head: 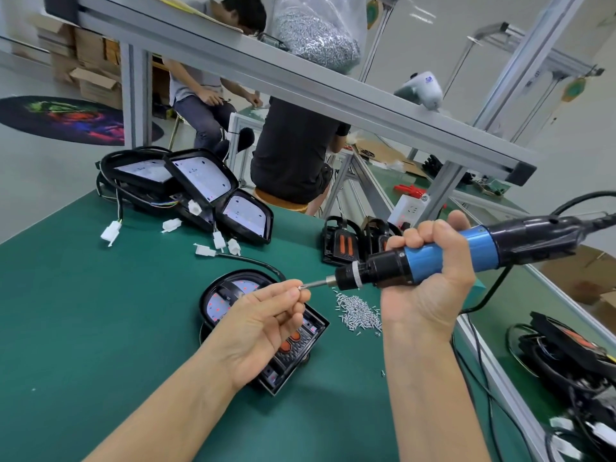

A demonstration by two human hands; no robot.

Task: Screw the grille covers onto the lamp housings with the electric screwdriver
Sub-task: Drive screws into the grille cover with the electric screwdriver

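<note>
- A lamp housing (233, 296) with its grille cover (293, 348) is laid flat on the green counter (100, 328), partly hidden under the left hand (263, 323); its cable is run off toward the far side
- A single screw (301, 288) is pinched in the grip of the left hand, between thumb and fingertips, and held at the tip of the bit (316, 284); whether it is already seated cannot be told
- The electric screwdriver (433, 258) is gripped by the right hand (430, 265), fingers wrapped round the blue barrel; it is held nearly level, above the counter and clear of the lamp
- The step in hand is judged to be loading the screw; it should be set straight on the bit before the tool is tipped upright over a hole in the cover; the trigger is best left alone until the screw sits square
- A loose pile of screws (358, 313) is spread just beside the lamp; more housings (200, 188) are stacked at the far edge
</note>
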